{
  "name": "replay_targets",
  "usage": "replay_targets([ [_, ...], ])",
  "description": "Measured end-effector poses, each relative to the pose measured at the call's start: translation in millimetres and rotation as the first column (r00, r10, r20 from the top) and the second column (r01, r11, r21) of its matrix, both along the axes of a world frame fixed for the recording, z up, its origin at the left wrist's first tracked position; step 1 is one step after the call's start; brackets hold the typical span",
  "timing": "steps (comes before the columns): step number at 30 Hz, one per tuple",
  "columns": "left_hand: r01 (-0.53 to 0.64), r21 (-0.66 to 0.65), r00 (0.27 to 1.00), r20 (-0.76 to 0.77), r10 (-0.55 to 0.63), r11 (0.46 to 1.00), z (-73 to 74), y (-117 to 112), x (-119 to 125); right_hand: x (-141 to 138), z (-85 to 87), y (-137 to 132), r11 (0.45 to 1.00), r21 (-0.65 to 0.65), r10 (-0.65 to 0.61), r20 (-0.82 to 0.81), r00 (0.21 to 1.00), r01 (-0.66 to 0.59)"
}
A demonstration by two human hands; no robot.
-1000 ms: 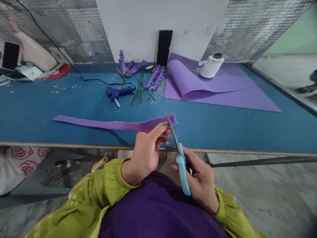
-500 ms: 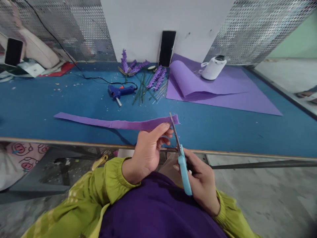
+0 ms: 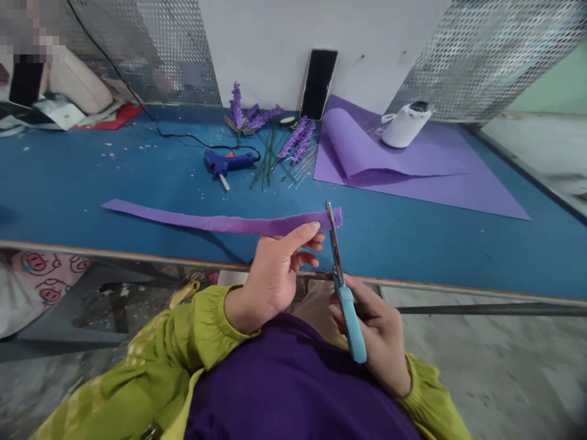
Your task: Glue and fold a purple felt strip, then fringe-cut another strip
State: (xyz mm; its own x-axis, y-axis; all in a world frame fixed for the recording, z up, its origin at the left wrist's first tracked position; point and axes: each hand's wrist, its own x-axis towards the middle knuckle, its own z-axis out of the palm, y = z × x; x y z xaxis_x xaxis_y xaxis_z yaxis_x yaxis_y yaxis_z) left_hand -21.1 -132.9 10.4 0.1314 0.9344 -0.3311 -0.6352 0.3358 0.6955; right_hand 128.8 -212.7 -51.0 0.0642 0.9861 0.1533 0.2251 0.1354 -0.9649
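Note:
A long purple strip (image 3: 220,223), paper or felt by its look, stretches leftward over the near part of the blue table. My left hand (image 3: 279,269) pinches it between thumb and fingers near its right end. In my right hand (image 3: 378,327) is a pair of scissors (image 3: 351,318) with light blue handles, pointing away from me. The blades cross the strip just right of my left fingertips, with a short end of the strip sticking out beyond them. Whether the blades are fully closed, I cannot tell.
Behind the strip lie a blue glue gun (image 3: 232,162), green stems (image 3: 269,165) and purple flower sprigs (image 3: 236,109). A phone (image 3: 318,84) leans on a white board. Purple sheets (image 3: 426,189) bear a white roundish object (image 3: 406,126). Someone's arm (image 3: 80,76) rests at the far left.
The scissors have shifted slightly right along the strip, away from my left fingertips, and their blades look closer together. My left hand keeps its pinch. The whole view has shifted slightly.

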Motion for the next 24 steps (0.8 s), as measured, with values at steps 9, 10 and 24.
replay_targets([
  [9, -0.063, 0.008, 0.998, -0.027, 0.063, 0.998, -0.9, -0.9, 2.7, -1.0, -2.1, -1.6, 0.999, 0.033, 0.038, 0.063, 0.997, -0.04],
  [10, -0.066, 0.009, 0.998, -0.024, 0.066, 0.998, -0.7, -1.2, 3.0, -0.1, -3.8, -2.2, 0.998, 0.042, 0.039, 0.088, 0.995, -0.043],
  [24, -0.07, 0.035, 0.998, 0.008, 0.07, 0.997, -2.7, -1.3, 4.3, 3.5, -12.2, -2.1, 0.994, 0.09, 0.052, 0.177, 0.983, -0.069],
])
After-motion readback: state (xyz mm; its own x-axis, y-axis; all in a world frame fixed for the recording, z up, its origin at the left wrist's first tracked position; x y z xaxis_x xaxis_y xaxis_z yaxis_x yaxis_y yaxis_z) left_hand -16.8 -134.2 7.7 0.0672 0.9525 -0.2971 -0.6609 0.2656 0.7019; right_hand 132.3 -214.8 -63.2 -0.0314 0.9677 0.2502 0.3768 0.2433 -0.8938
